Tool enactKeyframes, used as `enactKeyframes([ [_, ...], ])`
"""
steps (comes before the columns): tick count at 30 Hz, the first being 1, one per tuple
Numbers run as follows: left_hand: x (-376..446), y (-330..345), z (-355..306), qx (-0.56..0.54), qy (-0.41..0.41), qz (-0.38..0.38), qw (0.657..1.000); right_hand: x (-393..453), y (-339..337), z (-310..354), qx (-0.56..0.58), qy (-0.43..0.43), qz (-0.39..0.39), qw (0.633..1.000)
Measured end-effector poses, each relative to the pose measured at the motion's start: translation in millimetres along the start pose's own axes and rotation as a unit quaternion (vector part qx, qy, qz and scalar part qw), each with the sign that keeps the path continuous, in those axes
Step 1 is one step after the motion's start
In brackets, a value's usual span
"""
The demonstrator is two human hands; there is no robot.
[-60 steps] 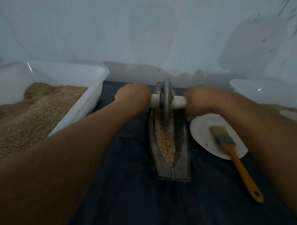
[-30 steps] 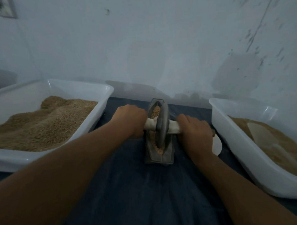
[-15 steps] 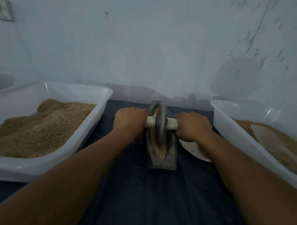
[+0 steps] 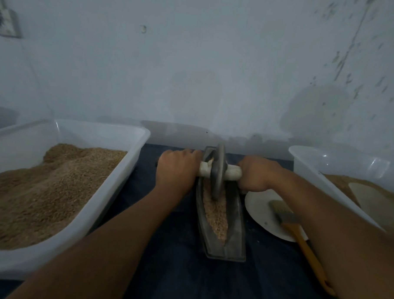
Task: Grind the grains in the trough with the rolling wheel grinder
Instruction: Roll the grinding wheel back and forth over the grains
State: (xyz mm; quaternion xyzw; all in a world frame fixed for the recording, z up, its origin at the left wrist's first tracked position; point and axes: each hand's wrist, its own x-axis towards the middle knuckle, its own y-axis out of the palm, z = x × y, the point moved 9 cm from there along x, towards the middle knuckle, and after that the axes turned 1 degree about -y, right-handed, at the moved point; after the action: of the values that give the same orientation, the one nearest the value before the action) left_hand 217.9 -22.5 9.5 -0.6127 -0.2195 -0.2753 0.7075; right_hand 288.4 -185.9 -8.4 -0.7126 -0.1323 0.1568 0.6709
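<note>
A narrow grey metal trough [image 4: 235, 221] lies lengthwise on the dark cloth, with pale crushed grains [image 4: 215, 214] along its groove. The grey grinder wheel [image 4: 217, 173] stands upright in the far half of the trough on a whitish axle handle [image 4: 232, 172]. My left hand [image 4: 177, 170] is closed on the axle's left end and my right hand [image 4: 257, 174] on its right end. The far tip of the trough is hidden behind the wheel.
A white tub [image 4: 132, 160] heaped with brown grain stands at the left. Another white tub [image 4: 310, 161] with grain and a pale scoop [image 4: 374, 202] is at the right. A white plate [image 4: 260, 211] with a yellow-handled brush [image 4: 298, 235] lies beside the trough. A wall rises close behind.
Over the earlier frames the wheel rolled toward me and then away again; now it sits nearer the far end, leaving more of the grain in the near part uncovered. Both hands stay on the axle.
</note>
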Motion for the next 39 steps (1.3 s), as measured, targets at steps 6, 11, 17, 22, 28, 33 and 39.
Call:
enactKeyframes([
  [6, -9, -12, -6, 0.006, 0.001, -0.01, 1.0, -28, -6, 2, -0.041, 0.011, -0.2, 0.979],
  [11, -27, -27, -11, 0.004, 0.002, -0.025, 1.0, -55, -3, 11, -0.063, 0.013, -0.324, 0.944],
  [17, -26, -25, -7, -0.004, -0.012, 0.042, 0.999, -72, -7, 17, -0.062, 0.013, -0.359, 0.931],
  [22, -31, -18, -4, -0.008, -0.029, 0.184, 0.983, -91, -15, 28, -0.05, -0.063, -0.429, 0.9],
  [28, -37, -15, -1, -0.025, -0.058, 0.297, 0.953, -83, -15, 28, -0.042, -0.079, -0.34, 0.936],
  [33, -37, -19, -3, -0.01, -0.028, 0.373, 0.927, -84, -11, 19, -0.029, -0.068, -0.222, 0.972],
  [39, -42, -18, -5, 0.007, -0.013, 0.447, 0.895, -88, -6, 20, -0.028, -0.06, -0.119, 0.991],
])
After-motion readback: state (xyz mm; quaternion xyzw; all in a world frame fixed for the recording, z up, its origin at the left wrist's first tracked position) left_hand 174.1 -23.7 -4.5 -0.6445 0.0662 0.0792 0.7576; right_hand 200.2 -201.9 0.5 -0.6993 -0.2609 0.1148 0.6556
